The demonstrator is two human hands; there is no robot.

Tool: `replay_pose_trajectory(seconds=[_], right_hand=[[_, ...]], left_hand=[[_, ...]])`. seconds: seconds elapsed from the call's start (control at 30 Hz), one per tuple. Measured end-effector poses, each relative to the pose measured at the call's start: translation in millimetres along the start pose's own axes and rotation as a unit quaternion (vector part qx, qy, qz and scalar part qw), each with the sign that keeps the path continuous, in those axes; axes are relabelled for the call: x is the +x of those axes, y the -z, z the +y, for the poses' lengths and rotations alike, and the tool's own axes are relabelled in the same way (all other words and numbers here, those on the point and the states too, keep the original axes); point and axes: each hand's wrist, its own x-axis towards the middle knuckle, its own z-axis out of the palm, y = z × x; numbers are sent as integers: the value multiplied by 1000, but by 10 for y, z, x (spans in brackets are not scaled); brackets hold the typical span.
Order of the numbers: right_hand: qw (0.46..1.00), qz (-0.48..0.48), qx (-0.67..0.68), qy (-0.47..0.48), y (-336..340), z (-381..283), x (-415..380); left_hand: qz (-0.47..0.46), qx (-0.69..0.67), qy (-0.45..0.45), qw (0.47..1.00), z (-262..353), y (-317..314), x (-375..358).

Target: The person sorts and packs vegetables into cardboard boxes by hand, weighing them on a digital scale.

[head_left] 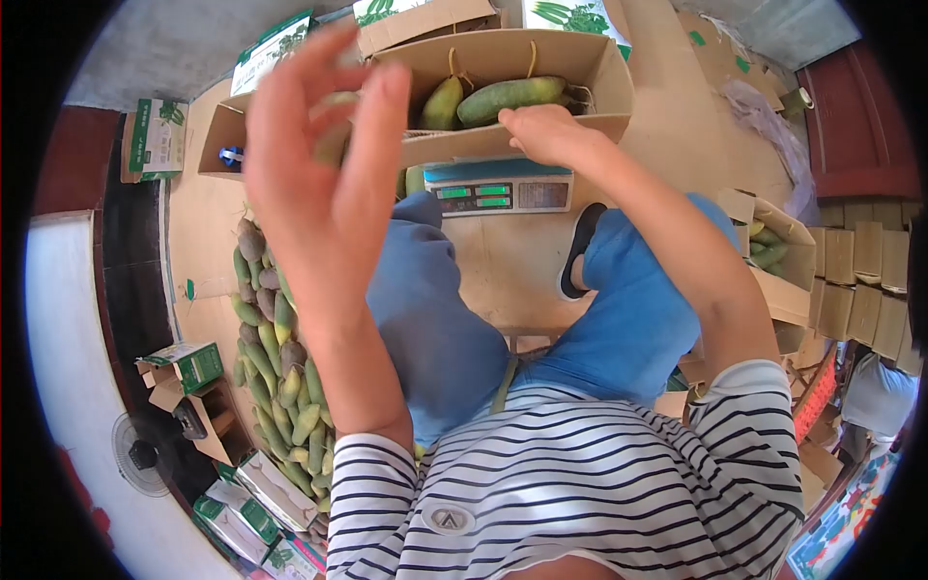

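My left hand [324, 159] is raised close to the camera, slightly blurred, with its fingers apart and nothing in them. Behind it stands an open cardboard box [440, 150] with handle cords. Inside lie a long green cucumber [512, 100] and a shorter, yellowish-green one [442, 104]. My right hand [541, 132] is over the box's near rim, at the long cucumber's near side. Its fingers are curled together, and what they grip, if anything, is hidden. Just below the box is a digital scale [498, 193] with lit green displays.
A long heap of cucumbers [280, 372] lies on the floor to the left. Printed cartons [237, 507] and a fan [140, 454] stand at lower left. On the right are another box of cucumbers [778, 251], stacked cardboard [865, 280] and a plastic bag [773, 135].
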Motion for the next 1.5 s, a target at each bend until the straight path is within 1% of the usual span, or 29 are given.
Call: replay_pose_trajectory(seconds=[0.07, 0.1, 0.13, 0.2, 0.23, 0.27, 0.3, 0.33, 0.37, 0.47, 0.6, 0.63, 0.73, 0.83, 0.93, 0.97, 1.03, 1.07, 1.1, 1.13, 1.17, 1.2, 1.23, 1.27, 1.3, 1.33, 1.4, 1.47, 1.5], right_hand=[[1000, 23, -17, 4, 35, 46, -32], [999, 34, -23, 6, 60, 48, -56], [999, 17, -30, -14, 173, 15, -75], [995, 93, -28, 9, 241, 52, -118], [991, 132, -27, 18, 274, 75, -146], [991, 133, -34, 11, 328, 71, -176], [990, 134, -41, 2, 391, 64, -206], [990, 136, -49, -5, 449, 68, -234], [990, 129, -50, -11, 495, 63, -269], [992, 111, -51, -14, 512, 9, -315], [995, 80, -63, -11, 432, -27, -397], [995, 76, -63, -7, 428, -47, -400], [993, 105, -54, 5, 370, -38, -421], [985, 153, -75, 28, 326, -46, -418], [976, 202, -48, 67, 328, -190, -400], [969, 230, -13, 94, 330, -255, -386], [948, 286, 47, 128, 351, -346, -376], [943, 303, 54, 130, 302, -349, -336], [937, 320, 58, 127, 254, -349, -270], [939, 315, 89, 105, 265, -410, -236], [939, 315, 74, 113, 271, -456, -175], [958, 267, 53, 85, 351, -540, -179], [946, 301, 90, 86, 328, -589, -136], [941, 303, 122, 82, 415, -650, -183], [939, 316, 107, 89, 401, -682, -129], [926, 340, 150, 68, 370, -735, -33], [911, 385, 127, 77, 361, -790, 44], [907, 398, 112, 80, 359, -823, 89], [906, 399, 116, 79, 360, -841, 104]], left_hand=[[13, -64, -17, 998, 122, -101, 157], [4, -58, -19, 998, 189, -187, 195], [-3, -50, -22, 998, 252, -292, 227], [-41, -2, -39, 998, 117, -426, 300], [-71, 38, -53, 995, -94, -499, 333], [-101, 76, -69, 990, -306, -566, 343], [-131, 167, -71, 975, -564, -617, 302], [-159, 258, -74, 950, -853, -655, 231], [-186, 347, -74, 916, -1002, -667, 168], [-301, 383, -60, 871, -1001, -697, 87], [-358, 377, -73, 851, -843, -770, 24], [-364, 374, -76, 849, -835, -788, 11], [-378, 381, -76, 840, -793, -811, 10], [-383, 383, -72, 838, -767, -842, 3], [-395, 383, -52, 833, -720, -864, -17], [-401, 381, -45, 831, -694, -888, -20], [-379, 361, -44, 851, -746, -853, -32], [-372, 340, -52, 862, -771, -864, -18], [-385, 371, -23, 845, -730, -847, 15], [-365, 378, -33, 850, -671, -799, 20], [-369, 371, -18, 852, -588, -744, 44], [-347, 372, -24, 861, -561, -700, 44], [-356, 380, -8, 854, -503, -672, 60], [-289, 366, -103, 878, -577, -632, 13], [-299, 392, -70, 867, -533, -607, 42], [-299, 403, -77, 862, -555, -572, 62], [-292, 415, -77, 858, -573, -543, 89], [-278, 419, -61, 862, -567, -545, 89], [-287, 421, -59, 859, -606, -526, 103]])
